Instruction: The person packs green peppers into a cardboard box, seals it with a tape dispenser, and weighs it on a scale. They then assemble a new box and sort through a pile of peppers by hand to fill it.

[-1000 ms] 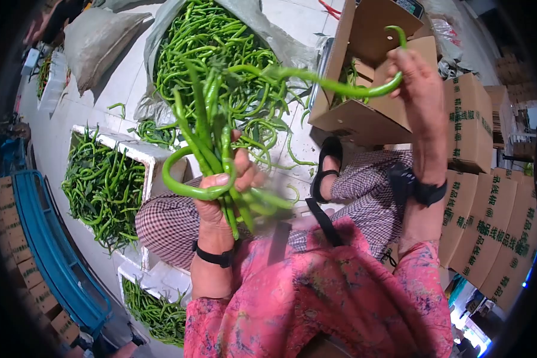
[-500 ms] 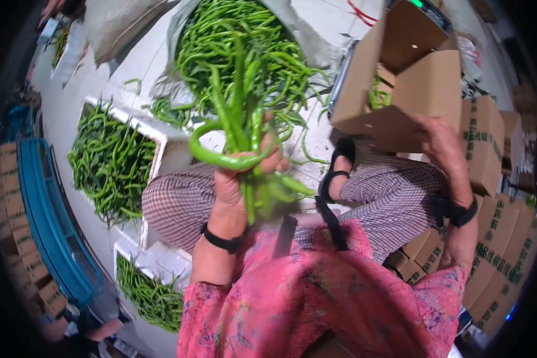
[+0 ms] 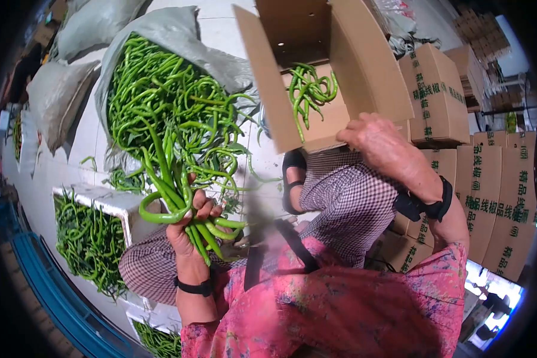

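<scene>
My left hand [image 3: 188, 219] is closed around a bunch of long green chili peppers [image 3: 172, 190], held above my lap; one pepper curls in a loop at its side. My right hand [image 3: 373, 134] has its fingers curled over the near edge of an open cardboard box [image 3: 373, 71]. A small pile of green peppers [image 3: 307, 95] lies on the bottom of that box. Ahead of my left hand, a large woven sack [image 3: 206, 53] lies open, full of green peppers [image 3: 161, 89], some spilling onto the floor.
White foam boxes of green peppers stand at my left, one beside my knee [image 3: 110, 200] and one lower down [image 3: 155, 316]. A blue curved frame [image 3: 59, 298] is at far left. Full sacks [image 3: 59, 101] lie at upper left. Printed cartons [image 3: 435, 95] are stacked at right.
The view has swung right, so the box's inside and its peppers now show more fully. My left hand still holds the bunch, and my right hand stays at the box's edge.
</scene>
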### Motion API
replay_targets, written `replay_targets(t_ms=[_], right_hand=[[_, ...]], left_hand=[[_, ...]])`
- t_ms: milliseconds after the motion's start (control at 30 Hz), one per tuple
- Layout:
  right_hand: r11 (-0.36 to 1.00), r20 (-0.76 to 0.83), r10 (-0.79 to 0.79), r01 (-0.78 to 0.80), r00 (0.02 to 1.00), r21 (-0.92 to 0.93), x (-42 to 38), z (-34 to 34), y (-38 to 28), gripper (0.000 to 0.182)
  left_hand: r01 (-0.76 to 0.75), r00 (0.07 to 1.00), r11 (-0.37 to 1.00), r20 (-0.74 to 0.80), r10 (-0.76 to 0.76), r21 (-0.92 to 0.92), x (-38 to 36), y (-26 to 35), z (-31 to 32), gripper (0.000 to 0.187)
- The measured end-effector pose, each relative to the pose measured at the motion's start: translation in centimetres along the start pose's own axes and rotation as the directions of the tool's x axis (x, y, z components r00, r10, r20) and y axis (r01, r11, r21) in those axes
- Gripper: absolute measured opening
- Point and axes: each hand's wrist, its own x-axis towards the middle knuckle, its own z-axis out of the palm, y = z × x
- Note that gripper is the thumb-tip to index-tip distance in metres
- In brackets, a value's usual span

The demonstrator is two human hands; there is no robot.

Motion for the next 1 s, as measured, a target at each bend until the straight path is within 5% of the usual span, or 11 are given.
replay_targets(t_ms=[333, 400, 833, 1000], right_hand=[[0.982, -0.104, -0.191, 0.19, 0.976, -0.016, 0.5, 1.4, 1.7, 0.016], [0.97, -0.267, -0.242, 0.242, 0.933, -0.033, 0.5, 2.5, 1.5, 0.017], [0.983, 0.057, -0.157, 0.15, 0.986, 0.106, 1.5, -1.6, 1.9, 0.032], [0.98, -0.018, -0.178, 0.179, 0.984, 0.09, 1.8, -0.9, 2.1, 0.028]], left_hand=[[0.058, 0.989, 0.996, -0.142, -0.048, 0.072, 3.1, -2.3, 0.8, 0.08], [0.078, 0.989, 0.994, -0.132, -0.068, 0.073, 3.6, -2.5, 0.6, 0.082], [0.091, 0.978, 0.991, -0.195, -0.07, 0.101, 5.5, -3.7, 1.6, 0.078], [0.107, 0.972, 0.993, -0.215, -0.093, 0.054, 5.8, -3.9, 1.3, 0.079]])
